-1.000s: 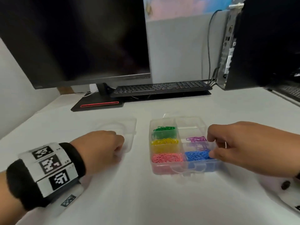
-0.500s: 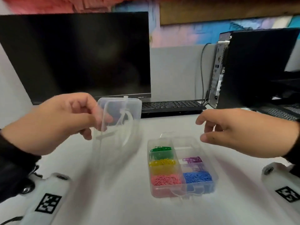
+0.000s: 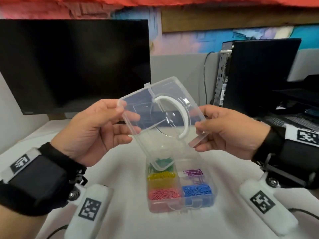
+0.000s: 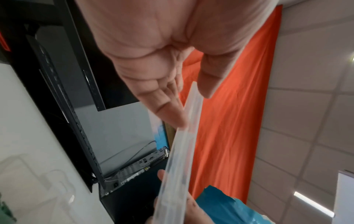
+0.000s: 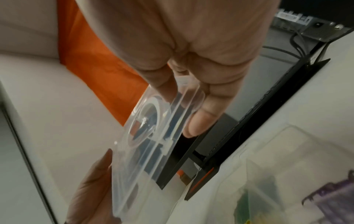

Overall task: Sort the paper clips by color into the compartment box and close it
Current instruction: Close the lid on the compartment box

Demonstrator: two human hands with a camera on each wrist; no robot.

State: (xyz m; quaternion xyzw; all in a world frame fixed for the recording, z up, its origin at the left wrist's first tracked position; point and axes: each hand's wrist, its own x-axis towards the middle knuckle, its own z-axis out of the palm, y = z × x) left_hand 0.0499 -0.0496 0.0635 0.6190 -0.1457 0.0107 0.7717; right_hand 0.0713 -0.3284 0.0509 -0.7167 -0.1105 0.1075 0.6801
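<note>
White desk; both hands pinching clear lid's opposite edges above box.

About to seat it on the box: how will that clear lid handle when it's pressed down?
The clear lid keeps a flat shape though the left hand and right hand pinch only its edges, so probably stiff. It looks thin, likely light. Its glossy plastic may slip, and the thin rim might flex or crack if forced.

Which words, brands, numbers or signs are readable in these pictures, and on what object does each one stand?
No readable text.
Wrist bands and white camera housings: black-and-white square code markers, no letters.
Monitor: a small mark at its lower left corner, too blurred.
Computer tower: a label, too small.
</note>
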